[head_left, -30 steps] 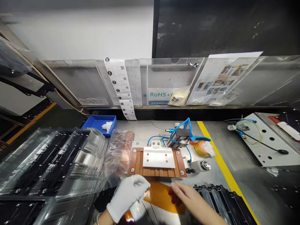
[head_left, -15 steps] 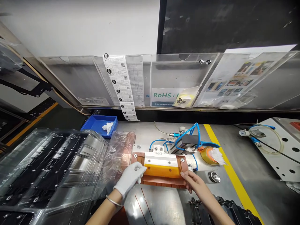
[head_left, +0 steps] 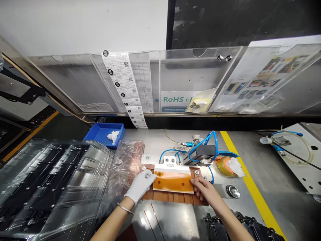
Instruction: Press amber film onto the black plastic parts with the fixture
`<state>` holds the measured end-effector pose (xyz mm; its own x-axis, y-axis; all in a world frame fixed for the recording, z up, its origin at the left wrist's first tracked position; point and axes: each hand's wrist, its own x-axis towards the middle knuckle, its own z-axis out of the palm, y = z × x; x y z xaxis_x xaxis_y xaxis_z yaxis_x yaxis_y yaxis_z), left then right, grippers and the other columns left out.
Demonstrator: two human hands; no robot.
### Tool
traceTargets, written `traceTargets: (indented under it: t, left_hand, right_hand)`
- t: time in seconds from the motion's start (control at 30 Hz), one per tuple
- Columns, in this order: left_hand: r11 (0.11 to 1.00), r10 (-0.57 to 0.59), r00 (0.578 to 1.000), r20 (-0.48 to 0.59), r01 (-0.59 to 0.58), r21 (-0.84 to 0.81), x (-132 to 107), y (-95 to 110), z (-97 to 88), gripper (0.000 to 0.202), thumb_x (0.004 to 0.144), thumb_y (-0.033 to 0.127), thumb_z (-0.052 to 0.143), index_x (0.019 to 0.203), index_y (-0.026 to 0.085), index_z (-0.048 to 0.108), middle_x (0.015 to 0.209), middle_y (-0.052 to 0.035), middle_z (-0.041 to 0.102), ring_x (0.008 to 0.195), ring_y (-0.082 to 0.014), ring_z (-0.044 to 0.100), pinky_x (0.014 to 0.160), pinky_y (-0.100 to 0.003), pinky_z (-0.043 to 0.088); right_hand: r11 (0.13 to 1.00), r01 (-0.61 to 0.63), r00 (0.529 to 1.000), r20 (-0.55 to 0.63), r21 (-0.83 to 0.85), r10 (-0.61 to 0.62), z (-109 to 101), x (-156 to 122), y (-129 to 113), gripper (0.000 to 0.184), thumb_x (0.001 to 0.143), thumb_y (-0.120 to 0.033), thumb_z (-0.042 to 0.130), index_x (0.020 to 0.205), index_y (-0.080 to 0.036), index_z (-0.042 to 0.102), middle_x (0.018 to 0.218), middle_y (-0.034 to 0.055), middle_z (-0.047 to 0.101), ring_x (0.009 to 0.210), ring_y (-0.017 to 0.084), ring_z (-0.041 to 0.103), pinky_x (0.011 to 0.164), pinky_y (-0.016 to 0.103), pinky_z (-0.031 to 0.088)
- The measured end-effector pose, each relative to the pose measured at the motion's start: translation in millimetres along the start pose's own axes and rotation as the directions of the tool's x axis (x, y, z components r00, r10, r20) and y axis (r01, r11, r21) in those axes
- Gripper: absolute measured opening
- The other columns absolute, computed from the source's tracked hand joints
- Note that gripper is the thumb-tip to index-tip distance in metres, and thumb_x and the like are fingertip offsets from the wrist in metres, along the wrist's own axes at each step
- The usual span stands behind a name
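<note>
A translucent amber film strip (head_left: 173,183) is stretched between my hands over a white block (head_left: 173,166) marked with a code, and dark round holes show through it. My left hand (head_left: 140,186), in a white glove, pinches the strip's left end. At the right end, the bare fingers of my right hand (head_left: 203,188) are closed on its edge. The block sits on a reddish-brown base plate (head_left: 179,198) with screws at its far corners. Whether the film lies fully against the block, I cannot tell.
Blue air hoses and a dark cylinder (head_left: 202,154) stand behind the fixture. An amber tape roll (head_left: 225,166) and a round metal knob (head_left: 233,191) are to the right. Plastic-wrapped black parts (head_left: 50,177) fill the left, near a blue tray (head_left: 96,131). More black parts (head_left: 240,226) lie front right.
The film has moved a little away from me and now covers more of the white block, whose front edge shows below it. Both hands keep their pinch. The camera view has shifted slightly.
</note>
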<state>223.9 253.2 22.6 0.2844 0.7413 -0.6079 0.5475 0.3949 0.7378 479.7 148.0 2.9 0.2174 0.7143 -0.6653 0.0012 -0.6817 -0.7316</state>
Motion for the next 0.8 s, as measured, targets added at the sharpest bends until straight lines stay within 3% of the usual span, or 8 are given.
traceTargets:
  t: [0.3, 0.43, 0.57, 0.67, 0.8]
  left_hand:
    - [0.998, 0.000, 0.998, -0.070, -0.004, -0.058, 0.1, 0.4, 0.7, 0.032, 0.065, 0.051, 0.058, 0.060, 0.024, 0.042, 0.050, 0.0096, 0.042, 0.047, -0.0104, 0.042, 0.055, -0.027, 0.033]
    - [0.994, -0.029, 0.998, -0.051, 0.024, -0.104, 0.3, -1.5, -1.0, 0.034, 0.063, 0.054, 0.062, 0.066, 0.020, 0.054, 0.052, 0.0072, 0.051, 0.044, -0.0106, 0.045, 0.053, -0.027, 0.034]
    - [0.990, -0.036, 0.998, -0.057, 0.028, -0.141, -0.6, -2.3, -0.7, 0.037, 0.061, 0.055, 0.065, 0.065, 0.020, 0.057, 0.048, 0.0067, 0.052, 0.044, -0.0115, 0.046, 0.055, -0.028, 0.035]
    - [0.987, -0.037, 0.997, -0.068, 0.025, -0.161, -1.7, -2.2, 0.5, 0.040, 0.059, 0.058, 0.066, 0.064, 0.020, 0.055, 0.046, 0.0073, 0.051, 0.043, -0.0118, 0.046, 0.054, -0.027, 0.034]
    - [0.982, -0.034, 0.996, -0.078, 0.019, -0.187, -2.3, -4.2, 1.5, 0.038, 0.060, 0.056, 0.067, 0.064, 0.020, 0.054, 0.046, 0.0071, 0.053, 0.043, -0.0109, 0.048, 0.055, -0.026, 0.035]
  right_hand:
    - [0.991, -0.046, 0.999, 0.014, -0.128, 0.048, -3.2, 1.1, -8.6, 0.040, 0.073, -0.059, 0.057, 0.061, -0.023, 0.044, 0.048, -0.0086, 0.045, 0.040, 0.008, 0.042, 0.041, 0.022, 0.031]
    - [0.970, -0.063, 0.996, 0.047, -0.233, 0.076, -14.2, 2.1, -15.2, 0.046, 0.069, -0.063, 0.064, 0.058, -0.023, 0.045, 0.046, -0.0069, 0.049, 0.039, 0.010, 0.046, 0.041, 0.024, 0.034]
    - [0.940, -0.065, 0.996, 0.041, -0.336, 0.084, -30.5, 4.5, -24.0, 0.050, 0.064, -0.068, 0.066, 0.055, -0.023, 0.045, 0.047, -0.0036, 0.053, 0.040, 0.012, 0.047, 0.041, 0.026, 0.032]
    - [0.911, -0.024, 0.999, 0.010, -0.412, 0.031, -43.9, -6.4, -27.8, 0.048, 0.071, -0.068, 0.059, 0.056, -0.023, 0.049, 0.049, -0.0020, 0.055, 0.044, 0.014, 0.048, 0.046, 0.029, 0.035]
    - [0.797, 0.139, 0.983, -0.014, -0.588, -0.182, -60.6, -34.4, -15.3, 0.025, 0.072, -0.051, 0.064, 0.074, -0.027, 0.067, 0.086, 0.0034, 0.070, 0.079, 0.025, 0.063, 0.071, 0.036, 0.047]
